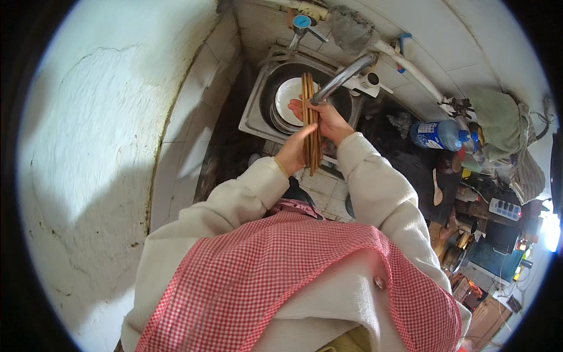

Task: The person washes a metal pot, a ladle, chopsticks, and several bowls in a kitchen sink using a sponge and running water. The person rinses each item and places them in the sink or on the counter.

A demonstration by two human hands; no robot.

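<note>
A bundle of several brown chopsticks (313, 147), apparently wooden, lies lengthwise between my two hands above the sink's near rim. My left hand (291, 153) grips its near part, the thumb laid across the sticks. Farther up, my right hand (332, 122) holds the bundle from the right, its fingertips showing past the left side. Just over that hand ends the spout of a curved metal faucet (345, 78); whether water runs from it I cannot tell. Beneath the far ends, a stack of white plates (286, 90) sits in the metal sink (250, 124).
A faucet with a blue-topped handle (301, 22) stands at the sink's back left. On the dark counter (398, 165) to the right are a large blue plastic bottle (435, 135) lying on its side and a wooden spoon (436, 189). Farther right is a power strip (505, 209).
</note>
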